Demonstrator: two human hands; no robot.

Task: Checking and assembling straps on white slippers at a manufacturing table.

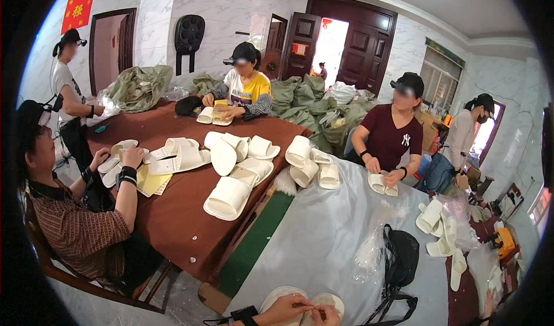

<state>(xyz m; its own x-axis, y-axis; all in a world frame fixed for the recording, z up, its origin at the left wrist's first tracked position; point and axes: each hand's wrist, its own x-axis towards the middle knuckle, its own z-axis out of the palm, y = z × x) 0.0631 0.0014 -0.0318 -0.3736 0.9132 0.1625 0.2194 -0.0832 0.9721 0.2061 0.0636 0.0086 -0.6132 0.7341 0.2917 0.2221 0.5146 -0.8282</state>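
Note:
At the lower edge, a pair of cream slippers lies on the grey-covered table, the left slipper [276, 296] and the right slipper [333, 300] side by side and partly hidden by my hands. My left hand [287, 309], with a dark band at the wrist, is over the left slipper, its fingers pinched together. Close against it, my right hand [328, 315] pinches over the right slipper. The fingertips of both hands meet between the slippers. Whatever they hold there is too small to make out.
Right of my hands lies a black bag [400, 256] with straps, beside clear plastic wrap [372, 251]. Loose slippers [441, 228] sit farther right. More slippers [231, 196] cover the brown-covered table [167, 222], where co-workers handle pairs. Green sacks [303, 98] are piled behind.

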